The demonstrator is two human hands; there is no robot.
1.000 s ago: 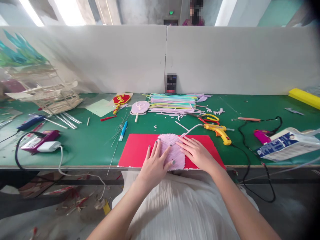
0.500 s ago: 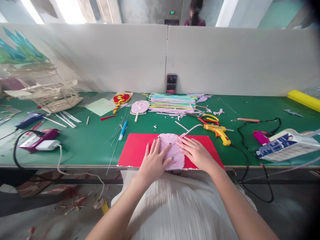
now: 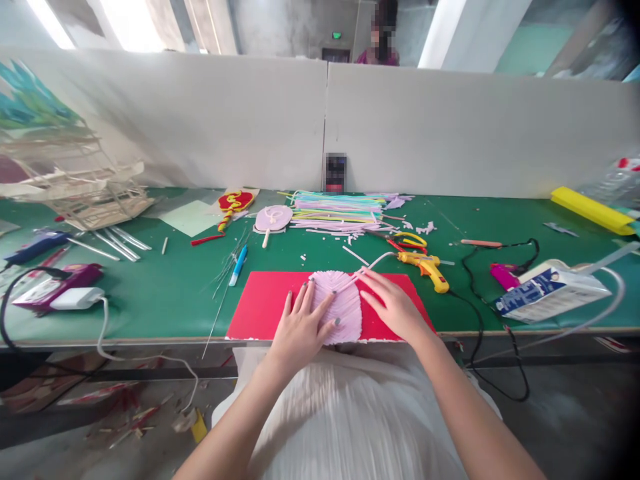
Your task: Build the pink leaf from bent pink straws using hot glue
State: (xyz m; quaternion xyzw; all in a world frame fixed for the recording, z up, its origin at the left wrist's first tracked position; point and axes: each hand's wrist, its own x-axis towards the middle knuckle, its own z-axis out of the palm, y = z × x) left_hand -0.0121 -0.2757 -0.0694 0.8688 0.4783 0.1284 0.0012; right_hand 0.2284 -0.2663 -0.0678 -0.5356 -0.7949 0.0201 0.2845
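Note:
A lilac, ribbed leaf-shaped piece (image 3: 345, 319), built of narrow strips laid side by side, lies on a red board (image 3: 260, 303) at the table's front edge. My left hand (image 3: 301, 325) rests on its left side, fingers spread flat. At its upper right, my right hand (image 3: 393, 303) has its fingers stretched out, with the fingertips against a pale lilac strip (image 3: 379, 262). That strip runs from the piece up toward the yellow glue gun (image 3: 425, 263). The thumb of my right hand stands apart from the fingers.
Behind the board lie a bundle of coloured strips (image 3: 335, 212), scissors (image 3: 407, 241), a blue pen-like tool (image 3: 239, 265) and a lilac round piece (image 3: 273, 218). A purple power socket (image 3: 65, 287) stands left; a printed carton (image 3: 555, 290) stands right. A partition (image 3: 200, 120) borders the back.
My right fingers have drawn back off the lilac piece to its upper right edge, at the strip. My left hand still lies on the piece. The whole view has shifted slightly.

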